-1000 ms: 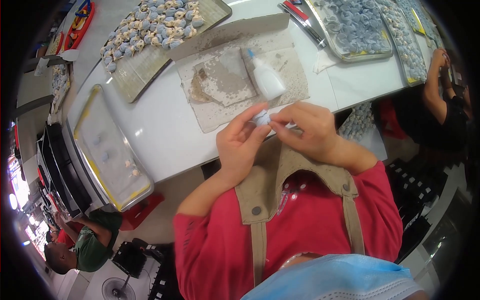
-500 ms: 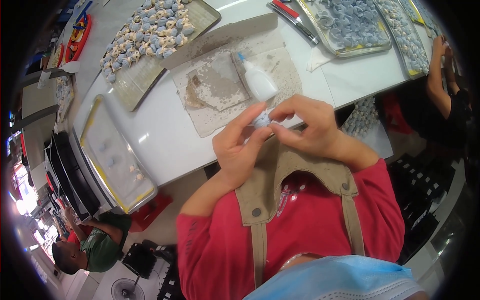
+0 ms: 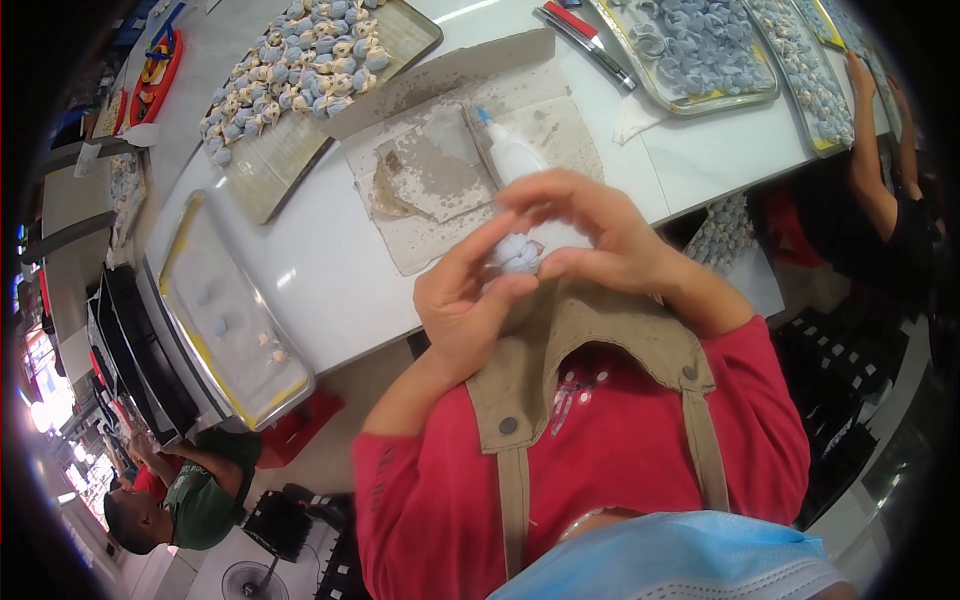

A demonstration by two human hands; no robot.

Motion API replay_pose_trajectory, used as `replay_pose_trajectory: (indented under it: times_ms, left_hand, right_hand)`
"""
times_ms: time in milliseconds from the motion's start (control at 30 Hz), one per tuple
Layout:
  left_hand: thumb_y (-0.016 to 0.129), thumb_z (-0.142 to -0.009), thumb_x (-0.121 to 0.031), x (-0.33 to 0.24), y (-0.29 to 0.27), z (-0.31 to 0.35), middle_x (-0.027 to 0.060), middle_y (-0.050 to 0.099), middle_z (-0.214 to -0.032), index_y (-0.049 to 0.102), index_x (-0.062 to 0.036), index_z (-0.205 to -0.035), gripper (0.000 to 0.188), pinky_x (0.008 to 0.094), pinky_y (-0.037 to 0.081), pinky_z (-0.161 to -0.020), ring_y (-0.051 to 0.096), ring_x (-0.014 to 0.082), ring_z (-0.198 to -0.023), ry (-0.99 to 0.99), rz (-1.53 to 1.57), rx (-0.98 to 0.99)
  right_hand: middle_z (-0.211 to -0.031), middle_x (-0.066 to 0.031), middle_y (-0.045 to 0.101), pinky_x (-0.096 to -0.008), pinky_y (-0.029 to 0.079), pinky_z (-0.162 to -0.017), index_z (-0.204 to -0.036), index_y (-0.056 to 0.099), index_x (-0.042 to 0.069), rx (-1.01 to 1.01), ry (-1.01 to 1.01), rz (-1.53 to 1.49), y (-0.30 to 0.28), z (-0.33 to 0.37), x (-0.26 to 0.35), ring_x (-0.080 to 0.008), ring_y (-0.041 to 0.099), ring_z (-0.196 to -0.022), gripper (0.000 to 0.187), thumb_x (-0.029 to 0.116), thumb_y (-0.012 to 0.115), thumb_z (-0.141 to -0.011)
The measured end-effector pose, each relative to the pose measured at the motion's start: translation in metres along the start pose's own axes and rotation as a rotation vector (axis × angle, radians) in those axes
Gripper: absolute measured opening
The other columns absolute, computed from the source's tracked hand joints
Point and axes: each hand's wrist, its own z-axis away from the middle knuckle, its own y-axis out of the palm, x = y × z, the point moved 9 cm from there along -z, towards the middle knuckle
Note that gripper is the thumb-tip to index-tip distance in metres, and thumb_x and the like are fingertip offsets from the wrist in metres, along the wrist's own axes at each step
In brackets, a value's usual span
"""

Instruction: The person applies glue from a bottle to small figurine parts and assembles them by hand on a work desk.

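Between the thumb and fingers of my left hand [image 3: 460,295] sits a small pale blue-grey rounded piece [image 3: 518,253] with folded, petal-like lobes. My right hand [image 3: 615,235] curves around its other side. The right thumb tip meets the piece's right edge, while the right fingers arch above it, apart from the thumb. Just beyond my hands lies a white squeeze bottle [image 3: 512,155] with a blue tip, partly hidden by the right hand. It rests in a stained, shallow cardboard box [image 3: 400,240].
At the far left, a tray [image 3: 405,45] bears many blue and cream pieces. A yellow-edged tray [image 3: 250,330] with several pieces stands left. More loaded trays [image 3: 700,105] lie at the right, beside red and black pens [image 3: 590,45]. Other people sit at both sides.
My right fingers have lifted and spread away from the piece, arching over it. The piece now shows more of its lobed surface, and my left hand has shifted slightly left.
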Motion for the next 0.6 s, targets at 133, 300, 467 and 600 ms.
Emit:
replay_pose_trajectory:
  times_ms: [133,300,467,600]
  left_hand:
    - [0.065,-0.080,-0.004,-0.001,-0.004,0.002,0.0093,0.063,-0.105,0.058,0.0007,-0.112,0.032,0.0231,0.047,-0.077,0.059,0.0116,-0.090,0.070,-0.211,0.103]
    - [0.065,-0.082,-0.007,-0.016,0.005,0.005,0.0098,0.065,-0.098,0.061,0.0003,-0.106,0.026,0.0228,0.047,-0.075,0.060,0.0121,-0.085,0.242,-0.362,0.163]
    - [0.063,-0.083,-0.007,-0.016,0.006,0.003,0.0102,0.065,-0.098,0.061,0.0003,-0.105,0.024,0.0226,0.047,-0.075,0.060,0.0121,-0.085,0.220,-0.325,0.160]
    - [0.061,-0.085,-0.005,-0.011,0.002,0.001,0.0085,0.065,-0.097,0.059,0.0006,-0.109,0.025,0.0215,0.046,-0.075,0.059,0.0107,-0.086,0.230,-0.298,0.164]
  right_hand:
    - [-0.121,-0.0136,0.052,-0.0337,0.040,-0.096,-0.121,0.046,-0.002,0.123,0.140,-0.179,0.019,0.003,-0.014,-0.0195,0.050,-0.112,0.044,0.005,0.062,-0.081]
    - [-0.122,-0.0169,0.052,-0.0339,0.040,-0.096,-0.119,0.047,-0.004,0.053,0.238,-0.391,0.025,0.010,-0.016,-0.0202,0.051,-0.112,0.038,-0.001,0.057,-0.082]
    - [-0.120,-0.0168,0.053,-0.0328,0.042,-0.094,-0.117,0.049,-0.004,-0.028,0.217,-0.390,0.025,0.014,-0.019,-0.0193,0.052,-0.110,0.034,-0.002,0.055,-0.083]
    - [-0.117,-0.0162,0.056,-0.0329,0.044,-0.091,-0.115,0.050,-0.005,-0.025,0.163,-0.165,0.019,0.013,-0.021,-0.0197,0.053,-0.106,0.033,0.001,0.058,-0.083]
